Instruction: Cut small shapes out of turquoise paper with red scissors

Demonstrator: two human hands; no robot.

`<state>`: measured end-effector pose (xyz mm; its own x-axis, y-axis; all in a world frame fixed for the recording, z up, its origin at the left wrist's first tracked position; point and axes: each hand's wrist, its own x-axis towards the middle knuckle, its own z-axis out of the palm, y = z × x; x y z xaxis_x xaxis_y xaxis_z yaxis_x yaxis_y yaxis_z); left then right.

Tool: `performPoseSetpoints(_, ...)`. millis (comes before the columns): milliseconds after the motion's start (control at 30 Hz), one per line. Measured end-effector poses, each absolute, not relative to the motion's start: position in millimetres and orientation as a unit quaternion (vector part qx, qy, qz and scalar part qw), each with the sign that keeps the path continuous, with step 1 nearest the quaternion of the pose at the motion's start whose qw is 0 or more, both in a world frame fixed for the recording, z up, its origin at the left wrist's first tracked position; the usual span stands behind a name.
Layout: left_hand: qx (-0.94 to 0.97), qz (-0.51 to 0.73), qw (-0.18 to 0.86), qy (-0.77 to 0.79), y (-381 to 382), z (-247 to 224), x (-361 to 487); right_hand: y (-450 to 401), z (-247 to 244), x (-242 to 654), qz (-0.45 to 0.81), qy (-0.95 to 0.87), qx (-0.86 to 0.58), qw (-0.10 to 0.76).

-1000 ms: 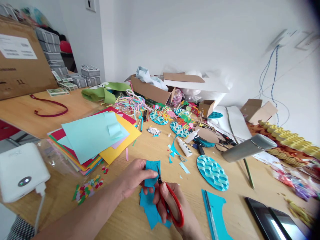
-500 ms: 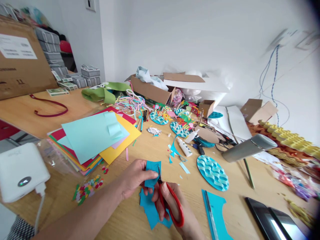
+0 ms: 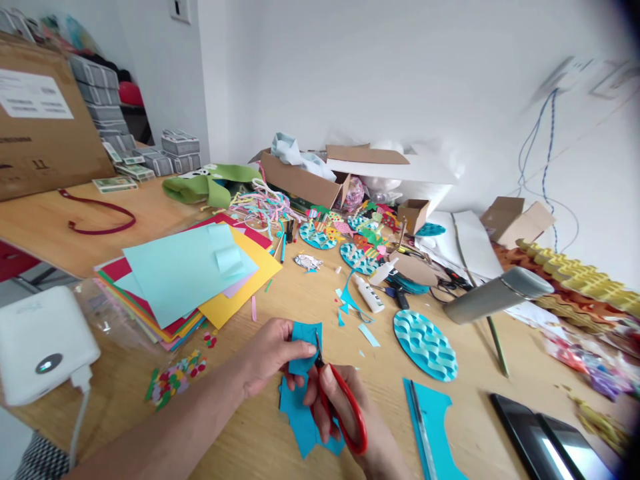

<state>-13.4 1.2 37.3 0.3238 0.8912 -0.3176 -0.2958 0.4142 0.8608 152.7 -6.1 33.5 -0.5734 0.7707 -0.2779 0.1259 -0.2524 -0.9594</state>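
Observation:
My left hand (image 3: pixel 274 352) pinches a small piece of blue paper (image 3: pixel 305 331) between thumb and fingers. In my right hand (image 3: pixel 355 407) are red-handled scissors (image 3: pixel 356 415), their dark blades against the right part of that paper. Beneath both hands a larger jagged blue paper piece (image 3: pixel 301 423) lies on the table, partly covered by my fingers. Off to the right is a blue paper offcut (image 3: pixel 440 427) with a pen (image 3: pixel 423 427) on it. A blue oval with a wavy pattern (image 3: pixel 425 345) lies above that offcut.
Coloured paper sheets (image 3: pixel 185 267) are stacked at left, near paper dots (image 3: pixel 177 380) and a white power bank (image 3: pixel 45 347). A glue bottle (image 3: pixel 370 295), a grey flask (image 3: pixel 500 293) and dark phones (image 3: pixel 540 437) lie to the right. Open cardboard boxes (image 3: pixel 305 177) stand along the wall.

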Motion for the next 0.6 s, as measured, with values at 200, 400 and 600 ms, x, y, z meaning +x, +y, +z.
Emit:
performPoseSetpoints(200,0.352,0.411,0.730,0.418,1.7,35.7,-12.7,-4.0,31.3,154.1,0.687,-0.562,-0.400,0.228)
performPoseSetpoints(400,0.346,0.425,0.728,0.412,1.4,35.7,-12.9,-4.5,28.2,156.0,0.689,-0.558,-0.404,0.226)
performPoseSetpoints(600,0.341,0.431,0.727,0.412,1.9,37.5,-12.2,-4.8,28.3,156.4,0.690,-0.552,-0.412,0.222)
